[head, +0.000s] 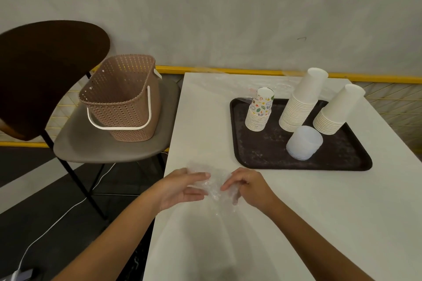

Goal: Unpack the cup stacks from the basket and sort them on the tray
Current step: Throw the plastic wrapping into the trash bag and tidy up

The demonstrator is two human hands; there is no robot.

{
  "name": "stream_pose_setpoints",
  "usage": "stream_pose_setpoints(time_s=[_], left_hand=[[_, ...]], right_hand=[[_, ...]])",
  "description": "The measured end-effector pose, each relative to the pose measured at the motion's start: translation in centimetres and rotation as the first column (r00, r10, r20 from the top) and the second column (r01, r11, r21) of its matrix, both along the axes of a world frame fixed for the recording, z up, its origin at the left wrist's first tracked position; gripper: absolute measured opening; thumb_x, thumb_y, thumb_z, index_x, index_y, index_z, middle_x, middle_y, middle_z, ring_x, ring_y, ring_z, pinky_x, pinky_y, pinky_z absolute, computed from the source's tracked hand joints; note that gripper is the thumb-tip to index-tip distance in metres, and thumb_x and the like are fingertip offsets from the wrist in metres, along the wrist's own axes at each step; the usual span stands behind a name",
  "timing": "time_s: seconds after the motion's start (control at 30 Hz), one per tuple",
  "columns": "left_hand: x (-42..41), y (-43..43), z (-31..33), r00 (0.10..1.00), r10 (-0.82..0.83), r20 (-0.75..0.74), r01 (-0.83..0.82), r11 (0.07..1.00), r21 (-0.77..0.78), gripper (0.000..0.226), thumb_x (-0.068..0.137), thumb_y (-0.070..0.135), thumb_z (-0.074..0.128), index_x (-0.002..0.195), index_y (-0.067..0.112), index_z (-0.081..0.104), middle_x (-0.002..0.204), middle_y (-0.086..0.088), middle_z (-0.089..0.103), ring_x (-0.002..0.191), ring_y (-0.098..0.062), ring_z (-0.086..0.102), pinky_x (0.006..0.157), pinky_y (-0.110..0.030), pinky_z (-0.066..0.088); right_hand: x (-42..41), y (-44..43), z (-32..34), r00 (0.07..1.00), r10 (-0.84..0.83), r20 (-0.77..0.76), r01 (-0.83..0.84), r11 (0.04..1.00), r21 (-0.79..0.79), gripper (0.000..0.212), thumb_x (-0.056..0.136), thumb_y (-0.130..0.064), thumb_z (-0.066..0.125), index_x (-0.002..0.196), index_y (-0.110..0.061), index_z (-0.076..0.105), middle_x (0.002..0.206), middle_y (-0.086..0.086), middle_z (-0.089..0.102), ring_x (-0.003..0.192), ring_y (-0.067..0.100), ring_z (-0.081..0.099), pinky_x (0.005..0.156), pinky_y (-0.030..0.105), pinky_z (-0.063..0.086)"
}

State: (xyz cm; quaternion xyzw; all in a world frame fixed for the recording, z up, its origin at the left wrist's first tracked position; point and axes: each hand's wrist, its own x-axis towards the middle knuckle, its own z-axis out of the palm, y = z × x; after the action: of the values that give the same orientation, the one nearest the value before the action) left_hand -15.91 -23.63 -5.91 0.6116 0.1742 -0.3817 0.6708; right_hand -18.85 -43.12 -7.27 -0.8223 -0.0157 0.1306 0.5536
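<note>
Gripping crumpled plastic wrap [213, 186] with left hand [182, 187] and right hand [247, 187] on the worktop [296, 212], just in front of the tray [262, 143]. Got cup stacks [299, 107] upright on that tray, basket [121, 107] left of it.

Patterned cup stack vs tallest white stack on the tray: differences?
The patterned stack is shorter; the tallest white stack rises well above it. The patterned stack shows colourful prints on top; the tallest white stack is plain. The patterned stack stands left on the tray, the tallest white stack nearer the middle. Both stand upside down on the tray.
</note>
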Motion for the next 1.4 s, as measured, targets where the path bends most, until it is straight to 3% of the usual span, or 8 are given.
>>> stream_pose_setpoints(time_s=[0.23, 0.4, 0.57, 0.7, 1.0, 1.2, 1.3, 1.4], left_hand=[[0.4, 0.5, -1.3, 0.931, 0.086, 0.356, -0.147, 0.978, 0.15, 0.015, 0.083, 0.0, 0.064, 0.094, 0.009, 0.062, 0.091, -0.012, 0.059, 0.069, -0.021, 0.061, 0.056, -0.021, 0.056], [0.1, 0.8, -2.1, 0.714, -0.146, 0.685, -0.164, 0.916, 0.366, 0.039, 0.08, -0.013, 0.06, 0.074, 0.025, 0.062, 0.082, 0.004, 0.061, 0.065, -0.007, 0.057, 0.06, -0.018, 0.047], [-0.7, 0.4, -2.0, 0.492, -0.302, 0.816, -0.17, 0.886, 0.431, 0.035, 0.075, -0.008, 0.068, 0.088, 0.025, 0.07, 0.082, 0.024, 0.062, 0.084, 0.0, 0.057, 0.069, -0.007, 0.043], [-1.6, -0.6, -1.3, 0.42, -0.425, 0.802, -0.209, 0.814, 0.541, 0.028, 0.079, 0.002, 0.066, 0.098, 0.022, 0.07, 0.093, 0.021, 0.06, 0.096, 0.004, 0.051, 0.083, -0.005, 0.039], [-3.9, 0.8, 0.8, 0.671, -0.303, 0.677, -0.111, 0.861, 0.496, 0.026, 0.079, 0.018, 0.056, 0.101, 0.031, 0.059, 0.101, 0.019, 0.065, 0.092, 0.016, 0.054, 0.08, -0.001, 0.035], [-4.8, 5.7, -0.4, 0.754, 0.204, 0.625, -0.383, 0.909, 0.166, 0.018, 0.083, 0.009, 0.066, 0.093, 0.025, 0.066, 0.088, 0.009, 0.071, 0.087, -0.005, 0.063, 0.077, -0.017, 0.047], [-4.9, 9.0, -0.9, 0.823, 0.377, 0.425, -0.454, 0.886, 0.094, 0.013, 0.085, 0.018, 0.065, 0.096, 0.021, 0.068, 0.085, 0.004, 0.067, 0.084, -0.012, 0.064, 0.08, -0.027, 0.054], [-5.1, 13.3, -1.1, 0.925, 0.317, 0.211, -0.325, 0.946, 0.008, 0.028, 0.081, 0.032, 0.063, 0.104, 0.017, 0.065, 0.092, -0.004, 0.072, 0.09, -0.02, 0.068, 0.086, -0.036, 0.054]], right_hand=[[0.0, 0.6, 1.3, 0.937, 0.039, -0.348, 0.107, 0.914, 0.392, 0.026, 0.087, 0.009, 0.049, 0.098, -0.009, 0.064, 0.077, 0.011, 0.065, 0.065, 0.022, 0.065, 0.064, 0.025, 0.054], [0.4, 0.7, 1.6, 0.835, 0.086, -0.544, 0.356, 0.669, 0.653, 0.021, 0.074, -0.004, 0.059, 0.094, -0.002, 0.065, 0.083, 0.016, 0.065, 0.073, 0.025, 0.066, 0.069, 0.03, 0.058], [1.1, 0.6, 0.9, 0.792, 0.025, -0.609, 0.516, 0.506, 0.691, 0.015, 0.076, -0.014, 0.062, 0.083, 0.0, 0.065, 0.083, 0.012, 0.069, 0.083, 0.027, 0.064, 0.075, 0.037, 0.059], [1.7, 0.9, 0.0, 0.75, 0.082, -0.657, 0.512, 0.556, 0.654, 0.026, 0.088, -0.023, 0.058, 0.1, -0.002, 0.066, 0.09, 0.013, 0.069, 0.08, 0.025, 0.069, 0.073, 0.034, 0.059], [2.8, 3.8, -1.4, 0.824, 0.178, -0.537, 0.255, 0.73, 0.634, 0.03, 0.089, -0.016, 0.058, 0.116, -0.004, 0.059, 0.122, 0.015, 0.062, 0.112, 0.025, 0.061, 0.091, 0.033, 0.05], [2.1, 7.6, -0.6, 0.818, 0.127, -0.561, 0.285, 0.757, 0.588, 0.03, 0.086, -0.001, 0.058, 0.116, -0.003, 0.058, 0.105, 0.013, 0.066, 0.091, 0.024, 0.064, 0.071, 0.027, 0.056], [2.1, 10.4, -0.3, 0.827, 0.123, -0.549, 0.268, 0.772, 0.576, 0.03, 0.085, 0.001, 0.058, 0.114, -0.008, 0.057, 0.101, 0.01, 0.064, 0.089, 0.022, 0.063, 0.07, 0.027, 0.055], [2.0, 14.6, 0.1, 0.853, 0.102, -0.512, 0.237, 0.797, 0.555, 0.025, 0.084, 0.003, 0.058, 0.103, -0.014, 0.057, 0.103, 0.009, 0.06, 0.09, 0.022, 0.062, 0.068, 0.027, 0.056]])
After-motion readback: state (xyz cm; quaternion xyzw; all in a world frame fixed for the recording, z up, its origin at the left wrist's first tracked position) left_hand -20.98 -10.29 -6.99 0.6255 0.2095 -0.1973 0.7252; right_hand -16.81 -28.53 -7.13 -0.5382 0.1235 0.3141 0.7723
